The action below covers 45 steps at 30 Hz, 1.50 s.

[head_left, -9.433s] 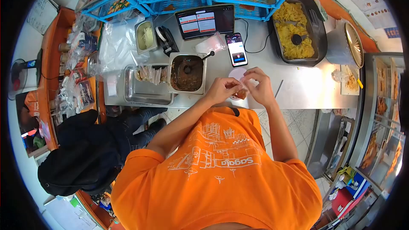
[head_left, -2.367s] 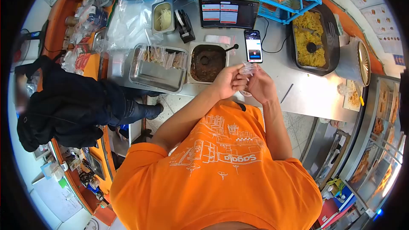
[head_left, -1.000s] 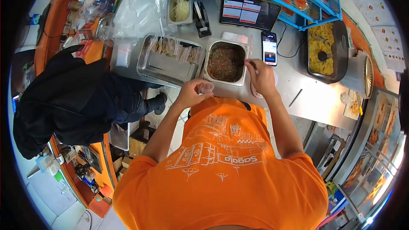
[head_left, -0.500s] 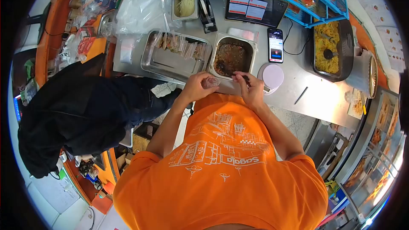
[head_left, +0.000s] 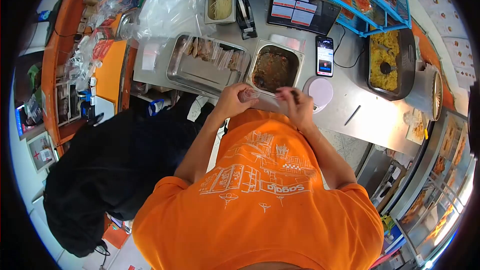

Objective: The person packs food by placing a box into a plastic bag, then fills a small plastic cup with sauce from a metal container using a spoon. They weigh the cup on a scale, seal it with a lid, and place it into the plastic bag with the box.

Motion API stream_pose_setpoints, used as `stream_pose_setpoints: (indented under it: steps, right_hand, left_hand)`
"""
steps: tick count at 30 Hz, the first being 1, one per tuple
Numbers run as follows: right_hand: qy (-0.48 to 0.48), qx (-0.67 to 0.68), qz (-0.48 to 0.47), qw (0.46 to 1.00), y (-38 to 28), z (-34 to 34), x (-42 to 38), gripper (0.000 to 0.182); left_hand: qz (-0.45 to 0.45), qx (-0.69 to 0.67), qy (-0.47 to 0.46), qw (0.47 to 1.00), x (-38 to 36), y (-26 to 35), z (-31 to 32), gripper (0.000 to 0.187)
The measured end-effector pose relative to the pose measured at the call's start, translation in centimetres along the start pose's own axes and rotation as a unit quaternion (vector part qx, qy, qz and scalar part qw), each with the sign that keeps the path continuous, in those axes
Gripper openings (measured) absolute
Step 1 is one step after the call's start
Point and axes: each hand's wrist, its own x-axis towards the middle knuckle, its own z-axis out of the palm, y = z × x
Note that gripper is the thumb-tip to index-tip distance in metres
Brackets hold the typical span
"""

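Observation:
My left hand (head_left: 235, 103) is closed round a small clear plastic bag (head_left: 248, 95) at the front edge of the steel counter. To its right, my right hand (head_left: 298, 106) has its fingers drawn together round a dark, thin item (head_left: 296, 96), blurred at the fingertips; it looks like a spoon handle, though this is hard to tell. Just beyond both hands stands a deep steel pan (head_left: 273, 66) with brown, oily sauce. On its left, a shallow steel tray (head_left: 200, 72) holds a row of small filled plastic bags (head_left: 216, 54) along its far side.
A round white scale (head_left: 319, 93), a phone (head_left: 324, 55) and a black pen (head_left: 353, 115) lie to the right. Behind are a tablet (head_left: 302, 11), a pan of white shreds (head_left: 220, 5) and blue baskets (head_left: 367, 25). A person in black (head_left: 115, 170) is close on the left.
My right hand has lifted slightly from the sauce pan's near edge and moved a little right. The person in black has moved right and nearer. My left hand has barely moved.

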Motion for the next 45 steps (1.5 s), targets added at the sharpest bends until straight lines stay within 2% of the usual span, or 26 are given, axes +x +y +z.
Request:
stream_pose_setpoints:
  steps: [1, 2, 4, 5, 14, 18, 20, 22, 23, 24, 25, 26, 28, 29, 30, 32, 33, 35, 37, 39, 43, 45]
  right_hand:
    - [0.072, 0.126, 0.093, 0.985, 0.6, 0.0, 0.5, 0.022]
    - [0.07, 0.126, 0.092, 0.985, 1.5, -0.3, 1.0, 0.022]
    - [0.146, 0.205, 0.145, 0.957, 3.4, -1.7, 2.1, 0.03]
    - [0.16, 0.231, 0.161, 0.946, 4.1, -2.1, 2.2, 0.03]
    - [0.194, 0.419, 0.232, 0.856, 5.4, -4.7, 2.7, 0.027]
    - [0.206, 0.404, 0.2, 0.868, 2.8, -7.0, 3.0, 0.027]
    - [0.2, 0.37, 0.138, 0.897, 0.4, -8.0, 3.4, 0.028]
    - [0.19, 0.347, 0.11, 0.912, -1.1, -8.8, 3.8, 0.03]
    - [0.166, 0.289, 0.084, 0.939, -2.0, -9.1, 4.0, 0.03]
    - [0.141, 0.229, 0.057, 0.961, -2.9, -9.2, 4.2, 0.03]
    - [0.129, 0.186, 0.051, 0.973, -3.6, -9.4, 4.3, 0.027]
    - [0.129, 0.185, 0.048, 0.973, -4.3, -9.5, 4.4, 0.027]
    - [0.072, 0.08, -0.042, 0.993, -5.9, -9.5, 4.1, 0.023]
    - [0.033, 0.033, -0.081, 0.996, -6.8, -9.6, 3.7, 0.015]
    - [0.033, 0.032, -0.082, 0.996, -8.0, -9.7, 3.4, 0.015]
    - [-0.038, -0.217, -0.216, 0.951, -9.8, -9.8, 3.0, 0.011]
    - [-0.042, -0.219, -0.261, 0.939, -9.7, -9.7, 3.1, 0.015]
    - [-0.047, -0.23, -0.289, 0.928, -10.1, -9.4, 2.9, 0.015]
    - [-0.052, -0.239, -0.317, 0.917, -10.3, -9.3, 2.7, 0.016]
    - [-0.045, -0.259, -0.351, 0.899, -10.5, -9.3, 2.5, 0.017]
    - [-0.044, -0.253, -0.365, 0.895, -10.7, -9.3, 2.2, 0.017]
    - [-0.042, -0.245, -0.357, 0.9, -10.4, -9.4, 2.2, 0.018]
  left_hand:
    - [0.025, 0.001, 0.013, 1.0, 0.1, 0.0, -0.1, 0.034]
    - [0.024, 0.001, 0.015, 1.0, 0.0, 0.0, -0.3, 0.034]
    - [-0.029, 0.003, -0.018, 0.999, 0.1, 0.8, -1.1, 0.034]
    - [-0.028, 0.003, -0.017, 0.999, 0.1, 0.7, -1.2, 0.034]
    - [-0.022, -0.057, 0.011, 0.998, 2.2, 1.3, -2.0, 0.038]
    - [-0.02, -0.069, -0.012, 0.997, 4.1, 1.9, -1.3, 0.039]
    - [-0.011, -0.075, -0.018, 0.997, 5.4, 2.2, -0.8, 0.04]
    - [-0.008, -0.06, -0.068, 0.996, 6.8, 2.9, -0.8, 0.042]
    - [-0.004, -0.062, -0.068, 0.996, 7.4, 3.2, -0.8, 0.042]
    - [-0.008, -0.068, -0.111, 0.992, 8.1, 3.4, -0.9, 0.042]
    - [-0.013, -0.074, -0.153, 0.985, 8.7, 3.5, -0.9, 0.042]
    - [-0.009, -0.074, -0.152, 0.986, 9.2, 3.5, -0.6, 0.042]
    - [0.035, -0.129, -0.169, 0.976, 10.2, 3.0, 0.2, 0.042]
    - [0.037, -0.13, -0.167, 0.977, 10.6, 2.7, 0.5, 0.042]
    - [0.047, -0.142, -0.172, 0.974, 10.9, 2.5, 0.8, 0.041]
    - [0.059, -0.154, -0.179, 0.97, 11.1, 2.9, 1.1, 0.04]
    - [0.062, -0.153, -0.183, 0.969, 11.2, 3.5, 0.9, 0.04]
    - [0.064, -0.152, -0.185, 0.969, 11.3, 4.5, 0.4, 0.04]
    - [0.074, -0.067, -0.198, 0.975, 11.6, 5.1, 0.0, 0.045]
    - [0.083, -0.051, -0.184, 0.978, 12.0, 4.6, 0.2, 0.046]
    - [0.127, 0.009, -0.122, 0.984, 11.7, 5.4, -0.2, 0.047]
    - [0.117, -0.017, -0.133, 0.984, 11.7, 5.3, -0.1, 0.047]
